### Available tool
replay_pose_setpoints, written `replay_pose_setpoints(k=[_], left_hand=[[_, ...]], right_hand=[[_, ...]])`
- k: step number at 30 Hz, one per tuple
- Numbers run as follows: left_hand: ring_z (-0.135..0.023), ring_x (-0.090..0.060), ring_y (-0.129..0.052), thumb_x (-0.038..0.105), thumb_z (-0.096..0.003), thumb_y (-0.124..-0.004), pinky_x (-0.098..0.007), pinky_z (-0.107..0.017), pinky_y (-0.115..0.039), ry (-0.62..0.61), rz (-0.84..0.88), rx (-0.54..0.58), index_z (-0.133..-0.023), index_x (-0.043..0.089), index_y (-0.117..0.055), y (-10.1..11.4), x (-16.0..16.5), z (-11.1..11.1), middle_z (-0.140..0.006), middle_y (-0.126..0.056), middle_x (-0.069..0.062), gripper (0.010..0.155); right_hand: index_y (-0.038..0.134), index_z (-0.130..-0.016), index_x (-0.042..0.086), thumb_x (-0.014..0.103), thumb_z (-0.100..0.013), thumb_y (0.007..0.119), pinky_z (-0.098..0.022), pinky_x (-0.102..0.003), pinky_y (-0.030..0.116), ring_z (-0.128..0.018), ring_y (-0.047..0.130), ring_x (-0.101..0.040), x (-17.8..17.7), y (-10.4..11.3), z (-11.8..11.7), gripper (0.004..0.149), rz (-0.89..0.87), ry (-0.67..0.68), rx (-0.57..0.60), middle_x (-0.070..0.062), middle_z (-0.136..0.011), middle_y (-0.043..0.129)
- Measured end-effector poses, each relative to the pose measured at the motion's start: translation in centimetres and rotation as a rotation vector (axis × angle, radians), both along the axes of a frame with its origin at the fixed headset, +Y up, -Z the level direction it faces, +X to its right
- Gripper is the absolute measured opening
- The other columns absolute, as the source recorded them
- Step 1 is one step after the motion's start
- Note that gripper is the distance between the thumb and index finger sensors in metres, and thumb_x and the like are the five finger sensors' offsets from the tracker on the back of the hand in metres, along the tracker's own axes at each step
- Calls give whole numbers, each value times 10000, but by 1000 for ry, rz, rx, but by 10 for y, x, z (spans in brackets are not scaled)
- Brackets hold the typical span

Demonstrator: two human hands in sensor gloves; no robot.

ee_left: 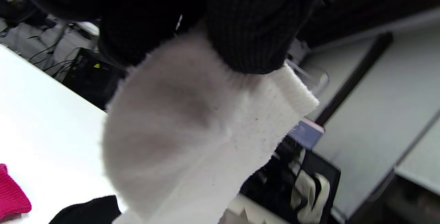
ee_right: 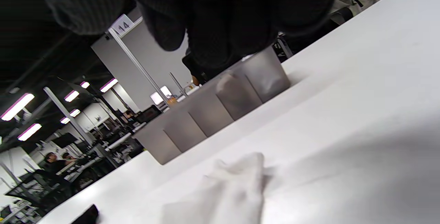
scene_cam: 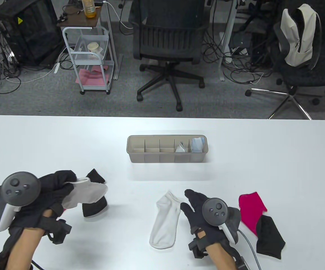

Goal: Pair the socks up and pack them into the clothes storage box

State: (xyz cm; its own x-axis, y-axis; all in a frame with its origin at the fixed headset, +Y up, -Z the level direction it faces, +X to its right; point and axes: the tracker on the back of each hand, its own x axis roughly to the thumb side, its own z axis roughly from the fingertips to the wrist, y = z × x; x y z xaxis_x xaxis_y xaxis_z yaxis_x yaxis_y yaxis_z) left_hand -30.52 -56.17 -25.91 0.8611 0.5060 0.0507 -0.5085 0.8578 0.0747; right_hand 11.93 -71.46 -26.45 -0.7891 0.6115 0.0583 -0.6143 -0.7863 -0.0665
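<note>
My left hand [scene_cam: 52, 188] covers the held white sock's [scene_cam: 85, 194] cuff; a black sock [scene_cam: 94, 204] lies partly hidden beneath it.

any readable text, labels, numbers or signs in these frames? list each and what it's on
"14": white sign atop a pole behind the storage box, right wrist view.
Yellow triangular sticker on the black case on the floor, table view: symbol too small to read.
Blue label, left wrist view: blurred, unreadable.
Socks and box: no text visible.
</note>
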Motion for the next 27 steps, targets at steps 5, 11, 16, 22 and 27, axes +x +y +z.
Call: replay_pose_setpoints(k=[5,11,16,22,27], left_hand=[[-473,-325,-967,280,-434,-864,-514,-366,-772,-158,-143,20,-872,136,-886,6,73,1,-696,-1009,-55,462],[-510,-334,-964,263,-430,-869,-521,-384,-768,-322,-179,-32,-870,154,-880,4,138,9,-720,-1002,-45,453],[-530,-331,-964,262,-430,-866,-519,-391,-769,-423,-198,-31,-875,155,-873,2,174,13,-737,-996,-33,457],[-498,-343,-951,271,-441,-859,-528,-371,-755,-446,-160,-21,-873,182,-881,1,192,0,-723,-992,-67,441],[-461,-340,-953,292,-438,-868,-528,-348,-755,-428,-195,-19,-865,195,-900,-9,205,-22,-698,-1005,-69,439]], right_hand=[[738,-917,426,588,-399,750,-525,-399,691,-701,786,-226,-16,1,7,543,-75,122,-22,5,-899,852],[664,-970,412,645,-350,756,-555,-421,641,-727,736,-238,-31,-5,11,669,-96,205,-90,-6,-907,807],[657,-976,419,683,-308,752,-592,-435,591,-739,680,-243,-36,-11,10,724,-80,264,-130,-8,-910,757],[876,-737,435,573,-385,776,-551,-433,624,-635,732,-211,-34,-13,12,391,-26,242,-109,27,-754,835],[871,-725,416,549,-396,782,-546,-440,624,-632,731,-219,-32,-21,15,366,7,250,-212,19,-751,834]])
